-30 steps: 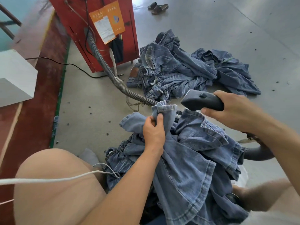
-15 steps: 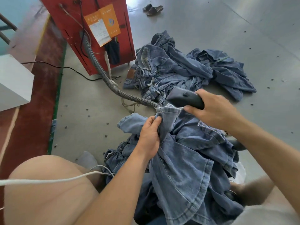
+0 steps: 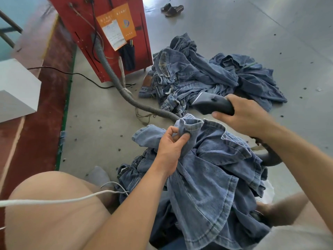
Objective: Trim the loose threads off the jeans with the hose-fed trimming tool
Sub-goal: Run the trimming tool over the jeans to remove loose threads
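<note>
Head view shows the left hand pinching the jeans hem up off the lap pile so the right hand, wrapped round the trimming tool, can probably reach stray threads.

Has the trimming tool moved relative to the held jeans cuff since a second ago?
Yes. The trimming tool, gripped by the right hand, swung left over the cuff, then drew back up and right, its head now clear of it.

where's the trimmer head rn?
Head view, right of centre: trimming tool gripped in right hand, just above the jeans hem that the left hand pinches.
</note>
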A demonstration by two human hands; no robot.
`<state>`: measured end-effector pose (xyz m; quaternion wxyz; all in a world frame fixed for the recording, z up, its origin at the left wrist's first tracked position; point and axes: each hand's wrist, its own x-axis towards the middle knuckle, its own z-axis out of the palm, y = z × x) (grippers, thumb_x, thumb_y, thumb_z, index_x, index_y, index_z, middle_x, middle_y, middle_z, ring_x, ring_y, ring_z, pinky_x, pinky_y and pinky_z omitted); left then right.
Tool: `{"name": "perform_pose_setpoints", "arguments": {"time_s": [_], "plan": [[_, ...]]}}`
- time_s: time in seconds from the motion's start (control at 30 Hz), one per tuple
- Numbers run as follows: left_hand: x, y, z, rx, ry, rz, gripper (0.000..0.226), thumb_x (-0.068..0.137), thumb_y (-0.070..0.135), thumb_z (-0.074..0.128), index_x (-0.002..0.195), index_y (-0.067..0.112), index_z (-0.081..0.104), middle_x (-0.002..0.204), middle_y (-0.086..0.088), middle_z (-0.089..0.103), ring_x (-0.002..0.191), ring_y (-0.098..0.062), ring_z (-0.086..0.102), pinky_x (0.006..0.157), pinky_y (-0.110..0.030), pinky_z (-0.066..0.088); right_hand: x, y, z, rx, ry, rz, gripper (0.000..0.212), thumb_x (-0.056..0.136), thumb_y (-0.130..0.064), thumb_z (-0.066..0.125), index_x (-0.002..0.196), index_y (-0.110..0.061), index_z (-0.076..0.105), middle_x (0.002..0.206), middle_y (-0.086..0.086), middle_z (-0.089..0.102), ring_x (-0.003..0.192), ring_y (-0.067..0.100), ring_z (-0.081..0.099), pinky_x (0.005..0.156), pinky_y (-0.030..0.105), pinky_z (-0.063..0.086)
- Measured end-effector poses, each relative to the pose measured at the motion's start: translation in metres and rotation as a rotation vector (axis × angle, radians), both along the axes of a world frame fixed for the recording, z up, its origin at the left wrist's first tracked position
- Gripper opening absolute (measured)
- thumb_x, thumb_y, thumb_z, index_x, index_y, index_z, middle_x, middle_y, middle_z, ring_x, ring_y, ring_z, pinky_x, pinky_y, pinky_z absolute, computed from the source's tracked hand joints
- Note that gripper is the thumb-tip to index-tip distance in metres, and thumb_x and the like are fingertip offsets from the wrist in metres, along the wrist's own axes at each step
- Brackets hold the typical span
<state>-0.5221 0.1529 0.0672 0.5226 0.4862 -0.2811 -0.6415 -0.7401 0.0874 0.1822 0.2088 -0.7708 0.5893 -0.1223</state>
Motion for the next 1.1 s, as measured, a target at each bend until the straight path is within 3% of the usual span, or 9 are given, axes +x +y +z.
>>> {"name": "perform_pose_setpoints", "arguments": {"time_s": [0.13,0.23,0.47,0.67,0.73,0.87,0.97,1.03,1.1], "plan": [[-0.008,-0.001,0.000,-0.008,-0.159,0.222,0.035,0.089,0.007,0.078,0.075,0.019,0.048,0.061,0.007,0.059,0.063,-0.009,0.053,0.066,-0.025,0.050,-0.012,0.006,0.013,-0.011,-0.053,0.012,0.029,0.086,-0.061,0.069,0.091,-0.036,0.056,0.070,-0.009,0.064,0.059,0.004,0.061,0.059,0.034,0.048],[-0.015,-0.001,0.001,-0.047,-0.215,0.299,0.039,0.087,0.008,0.081,0.070,0.020,0.047,0.058,0.001,0.052,0.054,-0.008,0.042,0.054,-0.022,0.041,0.002,0.021,0.011,0.024,0.076,0.109,0.030,0.082,-0.066,0.065,0.089,-0.039,0.053,0.069,-0.013,0.062,0.063,0.003,0.059,0.057,0.032,0.045],[-0.025,0.011,-0.002,-0.070,-0.201,0.104,0.047,0.087,0.004,0.078,0.059,0.032,0.053,0.058,0.009,0.053,0.055,-0.006,0.042,0.055,-0.019,0.040,0.013,0.011,-0.005,-0.034,0.183,-0.046,0.034,0.090,-0.060,0.063,0.094,-0.028,0.052,0.083,-0.005,0.062,0.078,0.026,0.061,0.073,0.043,0.053],[-0.005,0.006,0.008,0.060,-0.015,0.189,0.030,0.088,-0.016,0.065,0.096,0.011,0.055,0.086,-0.006,0.073,0.086,-0.022,0.068,0.081,-0.036,0.058,-0.024,-0.003,0.016,0.079,-0.027,-0.027,0.027,0.084,-0.063,0.070,0.088,-0.040,0.057,0.065,-0.008,0.067,0.047,0.009,0.064,0.050,0.026,0.045],[0.006,0.011,0.014,0.108,0.133,0.137,0.038,0.086,-0.021,0.049,0.112,0.006,0.053,0.101,-0.017,0.068,0.093,-0.028,0.066,0.079,-0.040,0.057,-0.027,0.000,0.015,0.140,-0.004,0.009,0.026,0.083,-0.061,0.071,0.087,-0.040,0.057,0.065,-0.013,0.067,0.045,0.009,0.063,0.048,0.025,0.045],[0.025,0.029,0.024,0.250,0.390,0.002,0.041,0.086,0.022,0.047,0.121,0.000,0.049,0.100,-0.020,0.057,0.096,-0.034,0.055,0.090,-0.048,0.047,-0.022,0.006,0.004,0.149,0.101,0.053,0.025,0.083,-0.058,0.074,0.083,-0.037,0.059,0.066,-0.012,0.063,0.062,-0.003,0.061,0.053,0.027,0.039],[0.025,0.036,0.029,0.351,-0.304,-0.330,0.078,0.075,0.086,0.058,0.113,0.018,0.055,0.081,0.002,0.060,0.073,-0.016,0.057,0.080,-0.037,0.044,-0.015,0.010,-0.001,0.121,0.149,0.071,0.026,0.083,-0.061,0.071,0.083,-0.039,0.057,0.070,-0.014,0.063,0.062,0.002,0.058,0.055,0.029,0.038],[0.018,0.046,0.030,0.273,-0.739,-0.436,0.069,0.068,0.079,0.073,0.115,0.033,0.053,0.080,0.013,0.062,0.071,-0.007,0.060,0.070,-0.031,0.048,-0.011,0.010,-0.006,0.076,0.160,0.039,0.030,0.082,-0.064,0.069,0.082,-0.036,0.057,0.072,-0.014,0.062,0.065,0.005,0.058,0.055,0.031,0.039],[0.009,0.052,0.023,0.171,-0.919,-0.375,0.030,0.084,0.046,0.072,0.110,0.036,0.059,0.067,0.013,0.059,0.065,-0.005,0.058,0.066,-0.032,0.051,-0.005,0.010,-0.011,0.061,0.161,-0.017,0.038,0.081,-0.069,0.067,0.081,-0.032,0.059,0.072,-0.010,0.063,0.066,0.011,0.059,0.055,0.032,0.040]]}}
